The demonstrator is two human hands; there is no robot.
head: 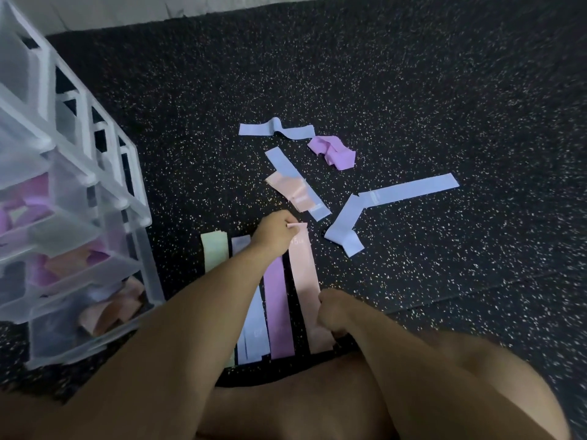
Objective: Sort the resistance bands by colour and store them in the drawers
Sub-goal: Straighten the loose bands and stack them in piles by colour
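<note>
Resistance bands lie on a black speckled floor mat (413, 90). Close to me, flat and side by side, are a green band (214, 250), a blue band (254, 325), a purple band (279, 309) and a pink band (305, 274). My left hand (274, 231) pinches the far end of the pink band. My right hand (333, 312) grips the same band near its near end. Farther out lie loose blue bands (413, 190) (273, 128), a blue band (286, 168) overlapping a pink one (295, 192), and a crumpled purple band (333, 150).
A clear plastic drawer unit (95, 192) stands at the left, its drawers partly pulled out, with purple and pink bands inside. My bare legs fill the bottom of the view. The mat's far edge meets a pale floor at the top.
</note>
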